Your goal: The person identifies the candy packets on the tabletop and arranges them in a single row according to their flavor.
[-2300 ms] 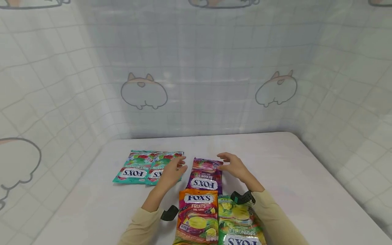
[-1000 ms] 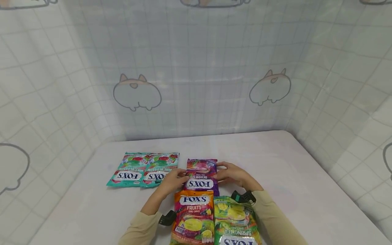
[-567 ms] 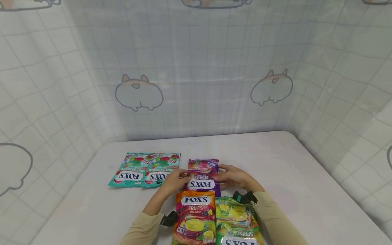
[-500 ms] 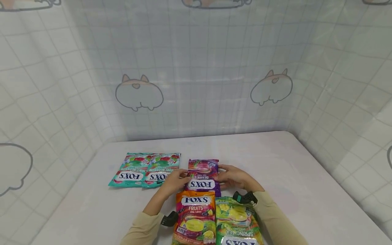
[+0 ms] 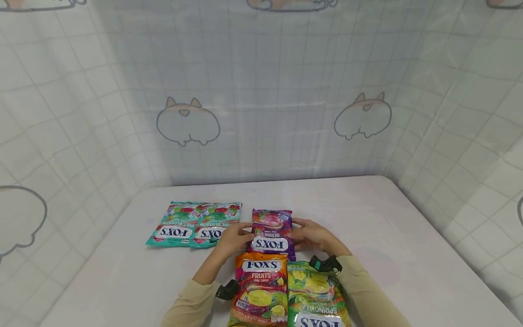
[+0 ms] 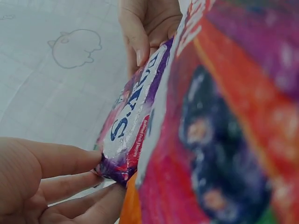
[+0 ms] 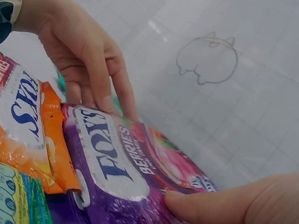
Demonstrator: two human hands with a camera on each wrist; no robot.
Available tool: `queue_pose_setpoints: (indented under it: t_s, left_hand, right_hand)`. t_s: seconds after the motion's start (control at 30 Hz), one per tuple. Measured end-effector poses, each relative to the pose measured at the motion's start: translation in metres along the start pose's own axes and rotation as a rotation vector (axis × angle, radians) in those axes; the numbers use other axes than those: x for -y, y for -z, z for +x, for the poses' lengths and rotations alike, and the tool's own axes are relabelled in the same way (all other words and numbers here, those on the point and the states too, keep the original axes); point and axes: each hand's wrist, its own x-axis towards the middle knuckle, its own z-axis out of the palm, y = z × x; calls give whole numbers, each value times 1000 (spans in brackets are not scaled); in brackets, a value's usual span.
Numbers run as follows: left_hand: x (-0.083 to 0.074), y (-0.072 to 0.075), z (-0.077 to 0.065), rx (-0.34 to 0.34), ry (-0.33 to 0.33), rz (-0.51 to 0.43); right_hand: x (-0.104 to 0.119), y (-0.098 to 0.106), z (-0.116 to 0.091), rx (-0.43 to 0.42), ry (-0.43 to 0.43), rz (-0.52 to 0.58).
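A purple FOX'S Berries candy bag (image 5: 270, 236) lies flat between my two hands, its lettering upside down in the head view. My left hand (image 5: 232, 237) holds its left edge; in the left wrist view the thumb (image 6: 84, 161) presses the corner from above and other fingers reach below it. On the opposite edge is my right hand (image 5: 314, 236), its thumb (image 7: 196, 205) over the bag's top in the right wrist view, the other fingers mostly hidden. Just nearer lies an orange FOX'S Fruits bag (image 5: 261, 290), touching the purple one. Another purple edge (image 7: 60, 207) shows beneath.
Beside the orange bag lies a green Spring Tea bag (image 5: 316, 295), below my right wrist. Two teal Mint Blossom bags (image 5: 175, 225) overlap at the left, the nearer one partly behind my left hand. A white gridded curtain (image 5: 269, 91) encloses the white table (image 5: 347, 204).
Both hands have come in from above and beside the purple candy bag onto its two side edges. Over the last half second they have barely moved.
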Motion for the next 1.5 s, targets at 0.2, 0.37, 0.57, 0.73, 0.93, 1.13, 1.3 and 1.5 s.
queue_pose_setpoints:
  t_s: [0.2,0.37,0.57,0.73,0.93,1.13,1.3,1.5]
  left_hand:
    - [-2,0,2,-41,30,-143]
    - [-9,4,2,-71,5,-191]
    - [-15,9,1,-110,10,-253]
    - [-21,13,-1,-141,-32,-302]
    - [-28,17,-6,-156,-112,-358]
    - [-33,20,-10,-160,-142,-373]
    - [-39,21,-14,-169,-156,-363]
    - [-49,25,-19,-163,-179,-366]
  right_hand:
    - [6,-2,0,-97,43,-19]
    - [18,-4,-6,-95,94,33]
    - [33,-5,-18,-66,158,4]
    - [42,-7,-24,-58,202,1]
    - [49,-10,-31,-86,256,0]
    - [53,-12,-36,-124,285,1]
    - [57,-12,-40,-147,304,1]
    - [63,-13,-45,-153,328,-8]
